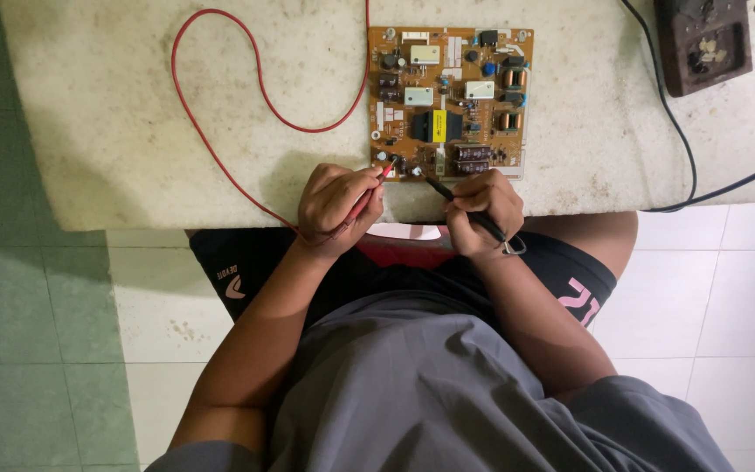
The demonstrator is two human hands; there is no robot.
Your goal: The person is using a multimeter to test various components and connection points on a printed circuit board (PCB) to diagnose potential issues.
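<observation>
An orange-brown circuit board with capacitors, coils and white relays lies on a pale stone-like table. My left hand grips a red test probe whose tip touches the board's near left edge. My right hand holds a black test probe like a pen, with the tip on the board's near edge by the dark capacitors. Both hands rest at the table's front edge, a short gap between them.
A red lead loops across the table from the left probe. A black cable runs along the right side. A dark box-shaped device sits at the far right. Below are my lap and a tiled floor.
</observation>
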